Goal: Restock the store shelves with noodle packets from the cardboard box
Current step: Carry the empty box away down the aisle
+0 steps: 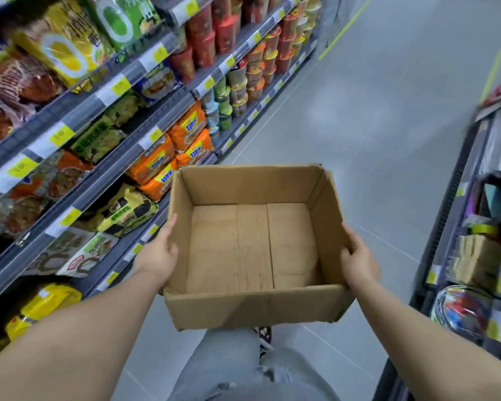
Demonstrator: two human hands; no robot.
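I hold an open cardboard box (252,305) in front of me, above my legs. Only its bare brown bottom shows inside; no packets lie in it. My left hand (158,254) grips the box's left wall, thumb over the rim. My right hand (359,260) grips the right wall the same way. On the left, store shelves (110,166) carry noodle packets: orange packets (168,163) level with the box's far corner, yellow-and-black packets (125,209) below them, and white packets (75,256) nearer to me.
Cup noodles (243,79) fill the shelves further down the aisle on the left. Another shelf unit (472,256) with goods stands close on the right. Grey tiled floor (373,125) stretches ahead between the two. Yellow price tags line the shelf edges.
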